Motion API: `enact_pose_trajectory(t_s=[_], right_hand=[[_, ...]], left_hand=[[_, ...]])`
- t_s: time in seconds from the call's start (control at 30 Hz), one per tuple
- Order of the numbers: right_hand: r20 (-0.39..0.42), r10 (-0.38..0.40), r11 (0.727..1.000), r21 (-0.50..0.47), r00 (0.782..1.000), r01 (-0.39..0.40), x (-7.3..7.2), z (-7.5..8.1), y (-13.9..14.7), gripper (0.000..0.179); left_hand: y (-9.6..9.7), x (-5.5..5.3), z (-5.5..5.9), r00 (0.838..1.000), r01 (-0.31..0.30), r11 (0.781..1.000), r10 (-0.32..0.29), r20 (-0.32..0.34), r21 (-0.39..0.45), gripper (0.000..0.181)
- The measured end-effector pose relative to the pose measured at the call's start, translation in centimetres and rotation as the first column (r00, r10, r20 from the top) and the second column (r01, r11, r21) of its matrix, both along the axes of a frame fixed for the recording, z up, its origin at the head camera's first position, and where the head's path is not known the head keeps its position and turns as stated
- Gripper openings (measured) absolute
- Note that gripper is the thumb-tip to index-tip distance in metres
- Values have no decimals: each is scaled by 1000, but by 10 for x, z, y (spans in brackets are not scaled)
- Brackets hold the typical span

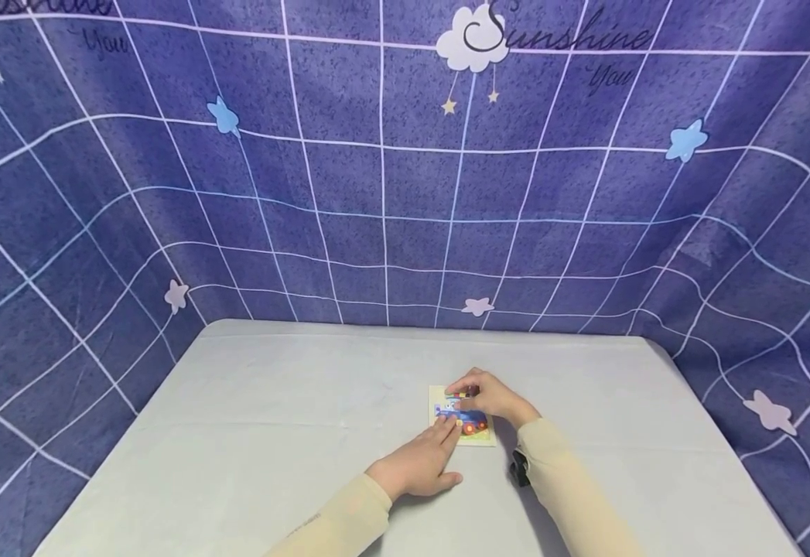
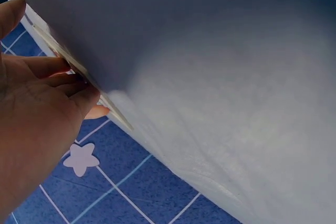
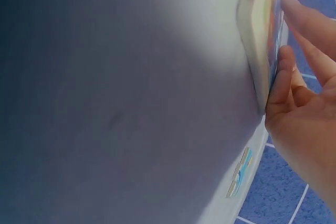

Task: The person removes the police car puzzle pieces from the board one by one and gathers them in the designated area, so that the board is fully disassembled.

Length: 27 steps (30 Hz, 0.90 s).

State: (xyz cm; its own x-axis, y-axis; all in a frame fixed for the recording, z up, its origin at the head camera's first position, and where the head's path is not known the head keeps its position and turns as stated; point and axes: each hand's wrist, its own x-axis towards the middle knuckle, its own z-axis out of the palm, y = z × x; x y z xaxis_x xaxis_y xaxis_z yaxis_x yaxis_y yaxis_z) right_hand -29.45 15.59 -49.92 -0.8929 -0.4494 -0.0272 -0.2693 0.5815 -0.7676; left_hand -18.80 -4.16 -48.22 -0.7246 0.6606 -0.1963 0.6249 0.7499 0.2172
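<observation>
A small wooden puzzle board (image 1: 493, 442) with a picture of a blue train with red wheels lies on the table. My left hand (image 1: 424, 458) rests its outstretched fingers on the board's lower left, thumb spread apart over the table. With curled thumb and forefinger, my right hand (image 1: 491, 396) pinches a brightly coloured puzzle piece (image 1: 459, 395) at the top of the train, partly hidden by the fingers. In the right wrist view the thumb tip meets the board's face, and the other fingers bend in near its end.
A loose flat piece with a blue pattern (image 3: 240, 174) lies on the table beside the board in the right wrist view. The white-covered table (image 1: 272, 418) has a dark blue curtain (image 1: 349, 186) with grid lines and stars around its back and sides.
</observation>
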Motion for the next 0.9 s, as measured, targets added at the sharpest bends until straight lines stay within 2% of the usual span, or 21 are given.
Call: enact_pose_trajectory(t_s=[0.4, 0.7, 0.9], right_hand=[[38, -16, 999, 30, 999, 15, 1, 1, -4, 26], [2, 1, 1000, -3, 1000, -1, 2, -1, -4, 24], [-21, -11, 1000, -17, 1000, 10, 0, -1, -3, 32]], left_hand=[[-1, 0, -2, 1000, -6, 1000, 6, 8, 10, 77], [-2, 0, -4, 1000, -4, 1000, 4, 9, 14, 77], [-2, -1, -3, 1000, -1, 1000, 1, 11, 11, 76]])
